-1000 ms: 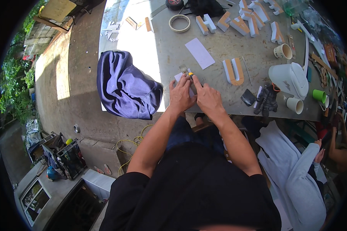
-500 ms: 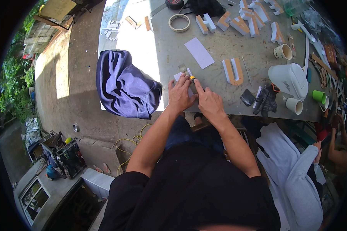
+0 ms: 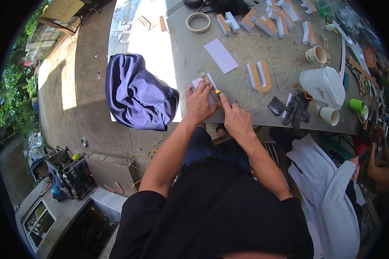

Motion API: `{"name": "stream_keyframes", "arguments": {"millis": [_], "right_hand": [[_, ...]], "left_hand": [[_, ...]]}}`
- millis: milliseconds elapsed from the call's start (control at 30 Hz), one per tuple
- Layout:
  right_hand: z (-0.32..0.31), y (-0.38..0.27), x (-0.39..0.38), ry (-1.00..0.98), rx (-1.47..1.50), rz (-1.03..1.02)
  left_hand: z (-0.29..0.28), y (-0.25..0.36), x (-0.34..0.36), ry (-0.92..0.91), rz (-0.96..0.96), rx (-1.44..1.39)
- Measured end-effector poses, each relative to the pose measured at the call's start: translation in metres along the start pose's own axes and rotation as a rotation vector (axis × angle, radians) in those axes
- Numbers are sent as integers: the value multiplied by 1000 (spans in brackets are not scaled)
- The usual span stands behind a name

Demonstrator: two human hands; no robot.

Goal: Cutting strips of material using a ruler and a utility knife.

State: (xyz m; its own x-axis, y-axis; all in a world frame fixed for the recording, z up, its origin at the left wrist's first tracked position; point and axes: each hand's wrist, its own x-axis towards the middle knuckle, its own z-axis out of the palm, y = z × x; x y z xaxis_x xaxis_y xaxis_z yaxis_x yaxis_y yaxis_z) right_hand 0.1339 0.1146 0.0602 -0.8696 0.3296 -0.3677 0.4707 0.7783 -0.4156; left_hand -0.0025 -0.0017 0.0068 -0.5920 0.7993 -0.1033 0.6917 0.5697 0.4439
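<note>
The right hand (image 3: pixel 237 118) pinches a yellow-and-black handled tool (image 3: pixel 218 92), its tip too fine to make out. Just left, the left hand (image 3: pixel 199 103) lies with fingers spread on a white sheet (image 3: pixel 196 82), partly hiding it. Well right of the grip stand a white lidded bucket (image 3: pixel 319 84), contents hidden, an off-white cup (image 3: pixel 326 114), a printed cup (image 3: pixel 310 55) and, farthest, a green cup (image 3: pixel 356 105); what the cups hold cannot be told.

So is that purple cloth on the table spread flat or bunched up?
Bunched up: the purple cloth lies in a rumpled heap, with deep creases and overlapping folds across it.
</note>
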Motion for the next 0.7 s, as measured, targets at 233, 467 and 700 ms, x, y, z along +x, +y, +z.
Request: {"name": "stream_keyframes", "arguments": {"millis": [233, 467, 700], "right_hand": [[1, 2, -16, -49, 37, 52], [6, 7, -40, -62, 2, 63], [9, 10, -66, -5, -72, 6]], "left_hand": [[-1, 2, 1, 7, 1, 4], [0, 4, 1, 4, -13, 5], [2, 1, 0, 15, -15, 0]]}}
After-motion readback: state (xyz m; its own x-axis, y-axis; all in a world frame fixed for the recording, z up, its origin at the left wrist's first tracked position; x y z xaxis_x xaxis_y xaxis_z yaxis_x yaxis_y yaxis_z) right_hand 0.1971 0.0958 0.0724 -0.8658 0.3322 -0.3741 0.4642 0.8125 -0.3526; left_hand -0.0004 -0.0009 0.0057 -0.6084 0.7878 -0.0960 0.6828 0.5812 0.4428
